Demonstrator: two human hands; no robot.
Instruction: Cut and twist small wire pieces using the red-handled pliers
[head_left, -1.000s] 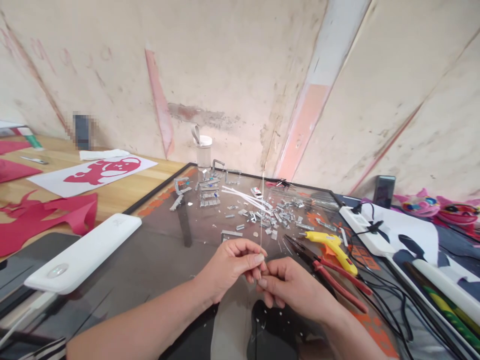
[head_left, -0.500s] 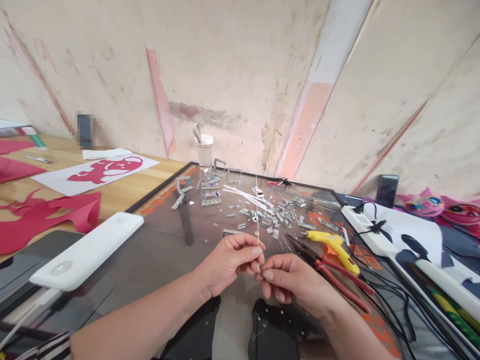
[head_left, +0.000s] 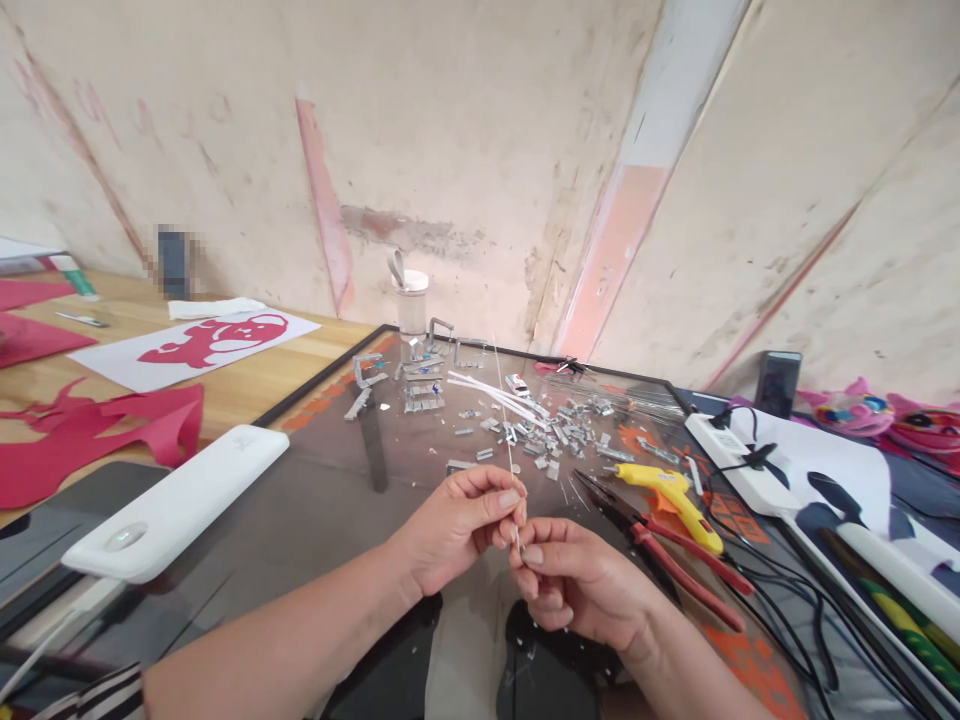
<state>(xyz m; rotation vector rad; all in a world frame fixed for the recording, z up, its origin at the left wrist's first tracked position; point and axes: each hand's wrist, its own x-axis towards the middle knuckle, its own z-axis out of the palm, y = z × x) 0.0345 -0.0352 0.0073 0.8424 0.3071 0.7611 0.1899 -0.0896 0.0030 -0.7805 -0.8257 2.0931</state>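
A stained pale wall (head_left: pixel 450 120) is rising behind a dark, glossy tabletop (head_left: pixel 322 510), which is filling the middle of the scene. To the left, white paper (head_left: pixel 124 362) with a red animal shape is lying on the wooden surface (head_left: pixel 300 350). The left hand (head_left: pixel 469 520) and right hand (head_left: pixel 574 575) are meeting above the tabletop's near middle. A long white device (head_left: pixel 180 500) is lying to their left, red-handled pliers (head_left: pixel 694 580) to their right. A white power strip (head_left: pixel 739 465) is lying farther right, and a yellow glue gun (head_left: pixel 679 495) is sitting just beyond the pliers' handles. A white-lidded jar (head_left: pixel 412 308) is standing at the far side, left of centre. White strips (head_left: pixel 491 393) are lying beside scattered small metal pieces (head_left: pixel 562 430), beyond the hands.

The thin pale strand (head_left: pixel 507 440) is running between the left thumb and forefinger, which are closing on it; its upper length is pointing away, leaning slightly left. Its lower part is showing just below the left fingertips and reaching the right thumb and forefinger, which are pinching near its lower end. The right hand's other fingers are curling inward.
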